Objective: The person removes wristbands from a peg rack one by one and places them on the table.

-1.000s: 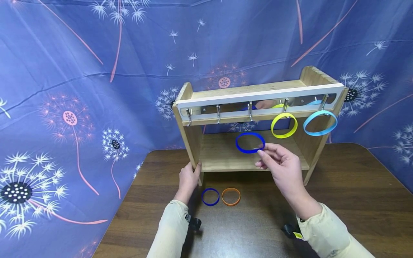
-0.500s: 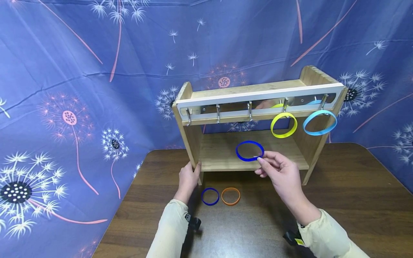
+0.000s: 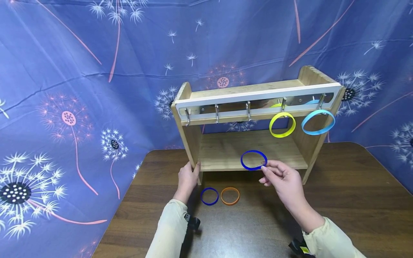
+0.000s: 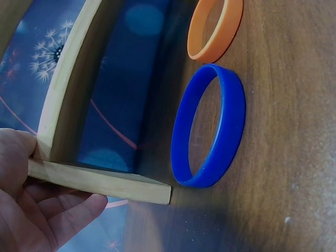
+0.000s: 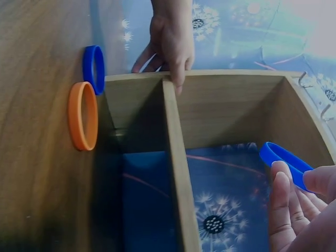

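Observation:
My right hand (image 3: 287, 181) pinches a blue silicone wristband (image 3: 242, 160) between thumb and fingertips, in front of the lower board of a wooden shelf (image 3: 226, 163). In the right wrist view the same blue wristband (image 5: 278, 154) stands out from the fingertips. My left hand (image 3: 188, 179) holds the shelf's left side panel low down; in the left wrist view its thumb and fingers lie on either side of the wood. Another blue wristband (image 4: 236, 115) and an orange wristband (image 4: 231, 31) lie on the table just in front of the shelf, close together.
Several metal hooks (image 3: 248, 110) run along the shelf's white-framed front rail (image 3: 226, 98). A yellow wristband (image 3: 273, 133) and a light blue wristband (image 3: 329, 127) hang from the two rightmost. A patterned blue cloth (image 3: 145, 71) hangs behind the brown table (image 3: 351, 200).
My right hand has lowered the blue wristband from just under the hook rail to the front edge of the lower board. The left hand stays on the side panel.

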`<state>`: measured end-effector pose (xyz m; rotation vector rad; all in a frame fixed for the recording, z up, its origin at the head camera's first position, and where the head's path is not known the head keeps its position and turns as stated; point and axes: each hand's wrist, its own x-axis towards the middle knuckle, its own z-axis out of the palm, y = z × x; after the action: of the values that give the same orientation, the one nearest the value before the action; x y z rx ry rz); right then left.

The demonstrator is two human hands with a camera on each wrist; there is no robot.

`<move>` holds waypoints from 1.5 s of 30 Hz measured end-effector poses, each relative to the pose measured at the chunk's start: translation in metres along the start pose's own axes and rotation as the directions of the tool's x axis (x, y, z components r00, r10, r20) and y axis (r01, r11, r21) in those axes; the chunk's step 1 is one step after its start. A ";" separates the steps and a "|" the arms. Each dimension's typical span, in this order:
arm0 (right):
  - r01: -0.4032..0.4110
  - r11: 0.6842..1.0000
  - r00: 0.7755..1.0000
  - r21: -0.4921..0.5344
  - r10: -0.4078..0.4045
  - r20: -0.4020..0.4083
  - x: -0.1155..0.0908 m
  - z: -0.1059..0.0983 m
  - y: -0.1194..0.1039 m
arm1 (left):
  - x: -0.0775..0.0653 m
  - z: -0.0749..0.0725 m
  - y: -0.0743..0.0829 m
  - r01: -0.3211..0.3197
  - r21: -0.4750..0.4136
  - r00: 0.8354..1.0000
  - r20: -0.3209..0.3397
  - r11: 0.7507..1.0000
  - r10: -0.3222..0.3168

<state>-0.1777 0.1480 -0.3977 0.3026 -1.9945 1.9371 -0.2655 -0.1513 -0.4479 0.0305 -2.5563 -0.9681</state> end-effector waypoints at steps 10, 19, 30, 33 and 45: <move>-0.089 0.996 0.995 -0.017 0.090 0.043 -0.013 -0.010 0.021 | -0.001 0.000 0.000 -0.004 0.008 1.000 -0.007 1.000 0.004; -0.184 0.982 0.977 -0.046 0.188 0.099 -0.025 -0.017 0.041 | -0.001 -0.001 0.002 -0.009 0.004 1.000 -0.012 1.000 0.009; -0.334 0.941 0.932 -0.053 0.338 0.128 -0.032 -0.016 0.061 | -0.001 0.000 0.001 -0.014 0.009 1.000 -0.019 1.000 0.014; -0.371 0.927 0.915 -0.053 0.374 0.150 -0.032 -0.016 0.065 | -0.001 0.000 0.000 -0.013 0.012 1.000 -0.016 1.000 0.013; -0.453 0.882 0.862 -0.129 0.470 0.190 -0.033 -0.010 0.078 | 0.000 0.001 -0.002 -0.012 0.012 1.000 -0.004 1.000 0.012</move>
<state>-0.1761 0.1585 -0.4828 0.0059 -2.4624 2.1692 -0.2662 -0.1523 -0.4500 0.0201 -2.5550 -0.9477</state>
